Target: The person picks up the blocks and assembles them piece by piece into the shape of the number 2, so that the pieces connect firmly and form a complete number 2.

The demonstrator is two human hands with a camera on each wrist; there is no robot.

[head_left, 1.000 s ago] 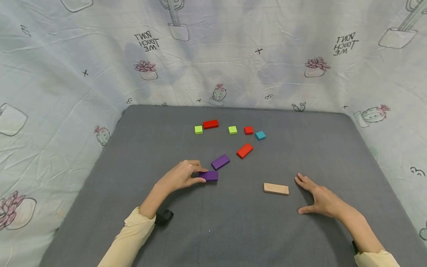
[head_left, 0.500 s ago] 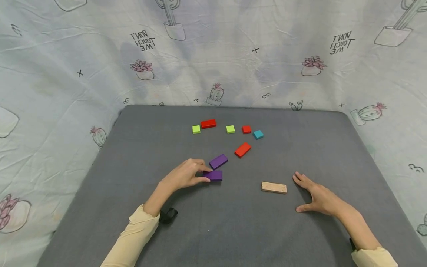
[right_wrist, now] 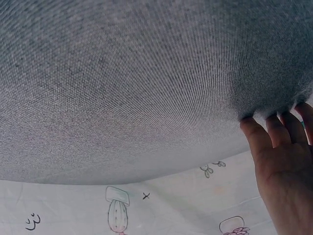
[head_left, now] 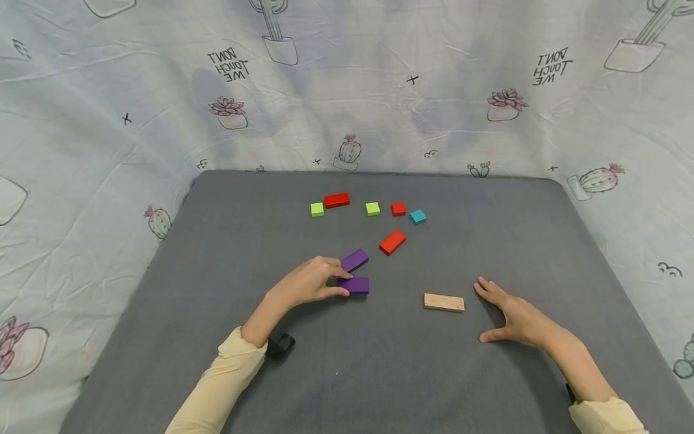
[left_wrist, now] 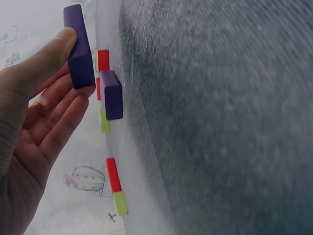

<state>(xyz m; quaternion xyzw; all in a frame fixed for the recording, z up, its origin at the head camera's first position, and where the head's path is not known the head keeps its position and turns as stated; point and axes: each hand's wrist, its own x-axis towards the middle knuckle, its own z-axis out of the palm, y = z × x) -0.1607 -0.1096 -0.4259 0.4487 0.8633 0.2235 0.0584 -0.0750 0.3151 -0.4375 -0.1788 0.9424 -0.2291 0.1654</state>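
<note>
Grey cloth (head_left: 347, 374) is stretched beneath both hands. On it the right hand (head_left: 518, 319) is rested by its fingertips, thumb and fingers spread, nothing gripped; the left hand (head_left: 306, 283) is set in a pinch. Between them, nearer the right, a wooden block (head_left: 443, 302) is laid flat. A purple block (head_left: 358, 286) is pinched by left thumb and fingers, just nearside of a second purple block (head_left: 356, 260). Farther back, two long red blocks (head_left: 393, 242) are seen, then a small red block (head_left: 398, 209), a blue block (head_left: 418, 217) and two lime blocks (head_left: 372, 209).
</note>
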